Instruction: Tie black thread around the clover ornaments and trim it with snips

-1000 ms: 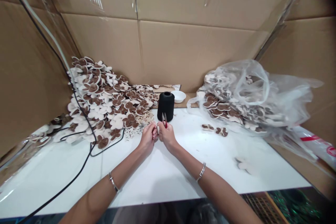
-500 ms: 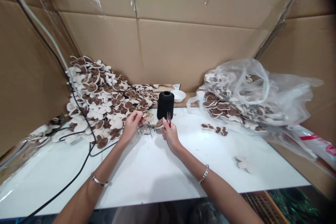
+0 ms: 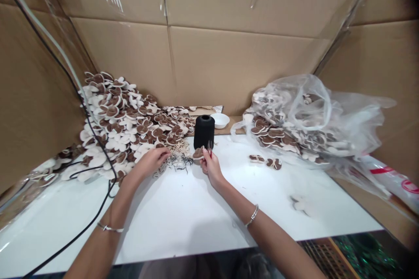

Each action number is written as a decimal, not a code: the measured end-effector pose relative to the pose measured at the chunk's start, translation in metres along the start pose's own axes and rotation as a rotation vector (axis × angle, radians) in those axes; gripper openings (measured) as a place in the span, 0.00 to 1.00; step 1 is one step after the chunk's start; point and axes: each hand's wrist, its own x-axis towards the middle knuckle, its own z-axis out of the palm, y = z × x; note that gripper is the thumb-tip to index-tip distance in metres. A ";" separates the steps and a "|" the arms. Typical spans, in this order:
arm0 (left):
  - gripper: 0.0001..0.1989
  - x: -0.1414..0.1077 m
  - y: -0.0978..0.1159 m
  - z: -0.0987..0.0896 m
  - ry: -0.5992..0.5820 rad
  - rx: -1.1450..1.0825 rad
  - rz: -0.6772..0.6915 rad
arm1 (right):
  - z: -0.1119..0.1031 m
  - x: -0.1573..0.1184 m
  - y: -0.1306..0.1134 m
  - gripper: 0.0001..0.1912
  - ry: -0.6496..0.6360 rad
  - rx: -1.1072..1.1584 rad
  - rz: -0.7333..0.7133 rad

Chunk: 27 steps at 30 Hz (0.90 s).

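White tabletop (image 3: pixel 183 213), and the action is right at centre! The right hand (image 3: pixel 212 168) has its fingers (image 3: pixel 205 154) closed narrow around red-handled thread snips (image 3: pixel 209 150), blades pointing up, apparently kept in the grip so they're ready without being set down. Just beside those fingers, at 10 o'clock from that hand, sits a brown-and-cream piece (image 3: pixel 198 153); whether it's pinched, I can't quite tell. The left hand (image 3: pixel 150 161) lies low at the edge of a tangle of thread scraps (image 3: pixel 178 159), fingers loosely curled together, and I can't tell if they hold anything. At 12 o'clock a black thread cone (image 3: pixel 203 132) stands upright within easy reach, with a white bowl (image 3: pixel 220 120) just behind it. A big heap of matching pieces (image 3: pixel 124 124) fills 10 o'clock, and a clear plastic bag (image 3: pixel 314 113) of more sits at 2 o'clock.
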 end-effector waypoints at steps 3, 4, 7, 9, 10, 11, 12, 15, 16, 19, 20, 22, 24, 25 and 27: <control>0.16 -0.001 0.004 -0.002 -0.004 0.004 -0.015 | 0.001 -0.001 0.000 0.24 -0.061 -0.022 -0.009; 0.17 -0.001 0.007 -0.002 0.017 -0.003 -0.029 | 0.002 -0.002 0.000 0.24 -0.080 -0.027 -0.012; 0.18 -0.002 0.022 0.002 0.139 -0.140 -0.067 | 0.003 -0.004 0.001 0.24 -0.141 -0.039 -0.023; 0.16 -0.001 0.035 0.011 0.182 -0.356 -0.083 | 0.004 -0.005 0.003 0.24 -0.188 -0.056 -0.038; 0.16 0.000 0.041 0.016 0.179 -0.485 -0.087 | 0.005 -0.005 0.004 0.23 -0.212 -0.071 -0.048; 0.18 0.000 0.046 0.022 0.166 -0.606 -0.087 | 0.005 -0.006 0.005 0.23 -0.234 -0.088 -0.057; 0.20 0.001 0.050 0.027 0.151 -0.710 -0.076 | 0.006 -0.006 0.006 0.23 -0.250 -0.106 -0.068; 0.24 0.002 0.055 0.039 0.102 -0.906 -0.038 | 0.005 -0.006 0.009 0.22 -0.278 -0.146 -0.097; 0.24 0.002 0.055 0.041 0.094 -0.932 -0.027 | 0.004 -0.005 0.009 0.21 -0.281 -0.153 -0.102; 0.23 0.003 0.054 0.043 0.125 -0.897 0.008 | 0.002 -0.003 0.011 0.21 -0.283 -0.172 -0.104; 0.22 0.002 0.054 0.042 0.152 -0.856 0.020 | 0.001 -0.002 0.011 0.21 -0.281 -0.180 -0.103; 0.21 0.001 0.055 0.041 0.200 -0.754 0.039 | 0.001 -0.002 0.010 0.20 -0.266 -0.191 -0.098; 0.19 0.000 0.057 0.041 0.226 -0.662 0.052 | 0.001 -0.003 0.009 0.19 -0.245 -0.193 -0.096; 0.19 -0.001 0.059 0.041 0.233 -0.629 0.056 | 0.001 -0.004 0.008 0.19 -0.236 -0.191 -0.100; 0.18 -0.002 0.061 0.042 0.239 -0.592 0.059 | 0.002 -0.006 0.006 0.18 -0.227 -0.178 -0.120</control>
